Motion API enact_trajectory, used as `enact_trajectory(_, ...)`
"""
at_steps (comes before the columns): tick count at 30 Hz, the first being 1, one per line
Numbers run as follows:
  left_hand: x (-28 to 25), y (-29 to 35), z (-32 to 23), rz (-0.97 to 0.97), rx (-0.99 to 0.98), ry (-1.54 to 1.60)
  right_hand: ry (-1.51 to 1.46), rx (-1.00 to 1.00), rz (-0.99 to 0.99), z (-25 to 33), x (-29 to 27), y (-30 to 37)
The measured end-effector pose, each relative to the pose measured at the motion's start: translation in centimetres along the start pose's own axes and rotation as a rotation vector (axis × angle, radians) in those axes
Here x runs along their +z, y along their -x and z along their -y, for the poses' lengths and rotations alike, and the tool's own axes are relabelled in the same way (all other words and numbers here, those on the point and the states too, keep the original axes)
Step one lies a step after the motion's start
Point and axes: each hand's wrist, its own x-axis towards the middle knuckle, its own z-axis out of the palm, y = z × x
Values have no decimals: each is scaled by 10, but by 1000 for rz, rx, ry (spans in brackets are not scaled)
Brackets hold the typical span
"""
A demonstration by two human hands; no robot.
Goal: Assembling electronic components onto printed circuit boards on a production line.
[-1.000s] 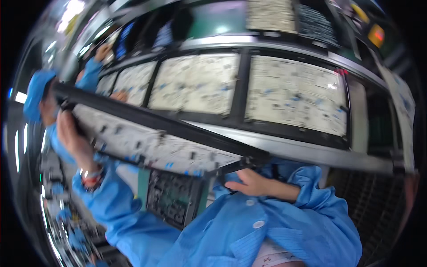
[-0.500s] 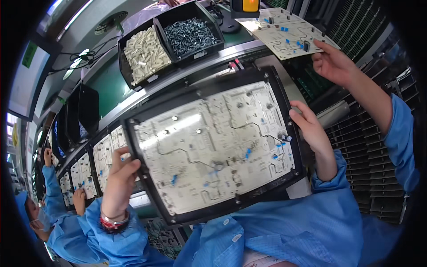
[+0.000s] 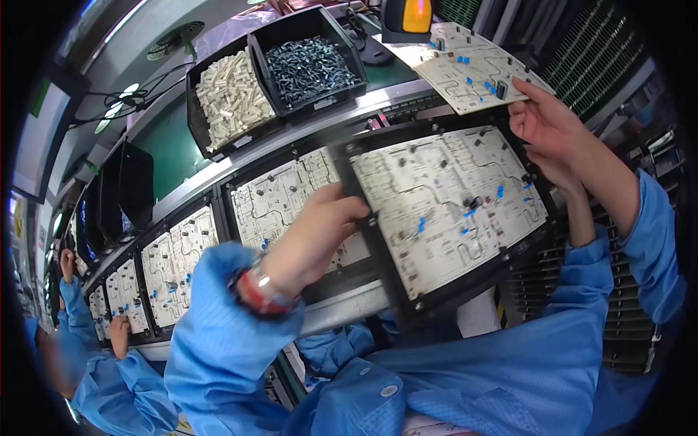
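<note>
A white circuit board in a black frame is held tilted in front of me, above the conveyor's near edge. Thumb and fingers of my left hand grip the frame's left side; a red and silver bracelet is on that wrist. My right hand is at the frame's right side, its fingers partly hidden by a co-worker's hand. That co-worker holds a bare circuit board with blue and black components, partly above the far corner of my frame.
Framed boards line the conveyor rail to the left. Beyond stand a black bin of white parts and a bin of dark parts. An orange-lit device is at the back. Another person works far left.
Both my hands have carried the framed board right and slightly away, uncovering a framed board on the rail. The co-worker's bare board has shifted slightly.
</note>
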Motion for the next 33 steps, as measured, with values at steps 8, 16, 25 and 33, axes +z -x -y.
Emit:
enact_trajectory(8,27,-88,9,19,226,-199,-31,-87,-240,-20,23,9)
enact_trajectory(16,51,-103,2,-74,95,-358,21,-120,-290,-17,19,7)
enact_trajectory(25,69,-131,6,-16,-58,-244,30,-110,-323,-12,18,8)
enact_trajectory(33,69,-157,18,-137,-114,-212,24,-135,-357,-1,3,-18)
